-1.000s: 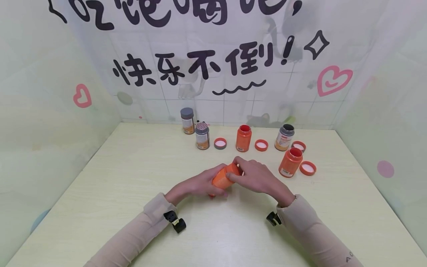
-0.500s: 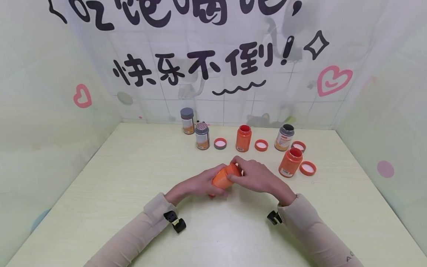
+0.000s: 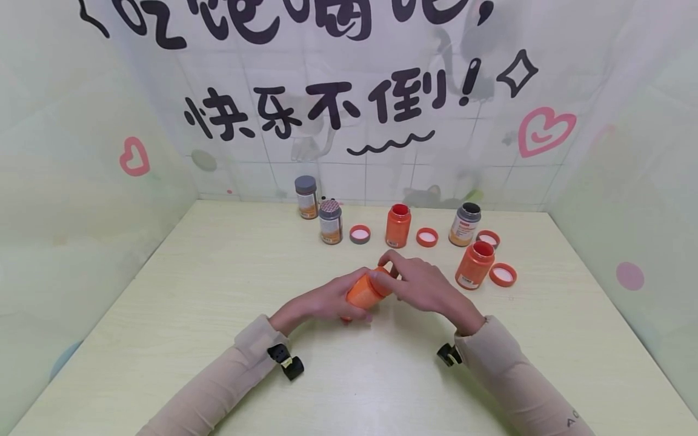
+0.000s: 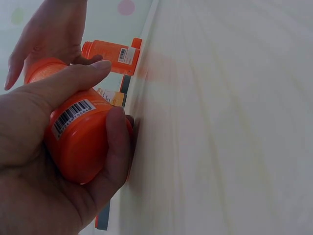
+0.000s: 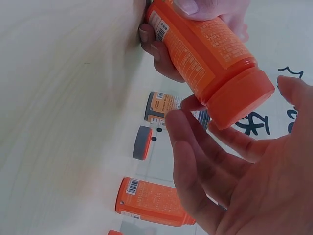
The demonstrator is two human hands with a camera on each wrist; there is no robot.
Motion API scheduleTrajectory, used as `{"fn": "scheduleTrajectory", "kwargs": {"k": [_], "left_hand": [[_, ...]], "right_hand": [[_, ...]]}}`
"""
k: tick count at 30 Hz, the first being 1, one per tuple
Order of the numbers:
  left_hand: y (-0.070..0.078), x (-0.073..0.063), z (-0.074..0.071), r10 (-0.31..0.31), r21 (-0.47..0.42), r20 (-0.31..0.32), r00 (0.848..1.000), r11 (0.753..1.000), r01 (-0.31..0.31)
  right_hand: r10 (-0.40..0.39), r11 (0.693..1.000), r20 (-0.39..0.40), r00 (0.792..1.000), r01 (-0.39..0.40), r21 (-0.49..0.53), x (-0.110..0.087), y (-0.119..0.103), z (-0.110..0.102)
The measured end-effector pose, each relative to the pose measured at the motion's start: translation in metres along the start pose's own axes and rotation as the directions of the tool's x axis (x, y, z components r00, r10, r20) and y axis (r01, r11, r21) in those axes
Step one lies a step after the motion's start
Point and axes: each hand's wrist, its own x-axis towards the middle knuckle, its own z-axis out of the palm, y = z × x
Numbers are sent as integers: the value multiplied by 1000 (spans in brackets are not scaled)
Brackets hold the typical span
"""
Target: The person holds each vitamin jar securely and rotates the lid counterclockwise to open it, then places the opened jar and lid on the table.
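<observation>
My left hand (image 3: 338, 298) holds an orange plastic jar (image 5: 210, 54) with its fingers curled round the body. The jar is tilted above the table, its orange lid (image 5: 239, 98) in place and pointing away to the right. Around that lid hovers my right hand (image 3: 417, 284). In the right wrist view its thumb stands apart from the lid and its fingers lie loosely spread beside it, some perhaps touching. From the left wrist view, the jar's base and barcode label (image 4: 73, 117) show between the left thumb and fingers.
At the back stand a lidded grey jar (image 3: 306, 197), a grey jar with a patterned top (image 3: 331, 224), an uncapped orange jar (image 3: 398, 230), an uncapped grey jar (image 3: 463, 230) and another uncapped orange jar (image 3: 472, 269). Several upturned lids (image 3: 503, 274) lie beside them. Printed curtains enclose the table.
The right hand has loosened from the lid and turned: its thumb has moved from the lid's near side up over it. The left hand and jar have stayed in place.
</observation>
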Motion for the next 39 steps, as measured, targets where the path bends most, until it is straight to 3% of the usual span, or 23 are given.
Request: {"fn": "scheduleTrajectory", "kwargs": {"k": [11, 22, 39], "left_hand": [[1, -1, 0, -9, -8, -2, 1000, 1000, 9], [-1, 1, 0, 3, 9, 3, 1000, 1000, -3], [0, 1, 0, 17, 12, 5, 1000, 1000, -17]], "right_hand": [[46, 997, -4, 999, -47, -67, 0, -1, -1], [17, 999, 36, 999, -16, -30, 1, 0, 1], [15, 1000, 36, 999, -15, -25, 1, 0, 2]]}}
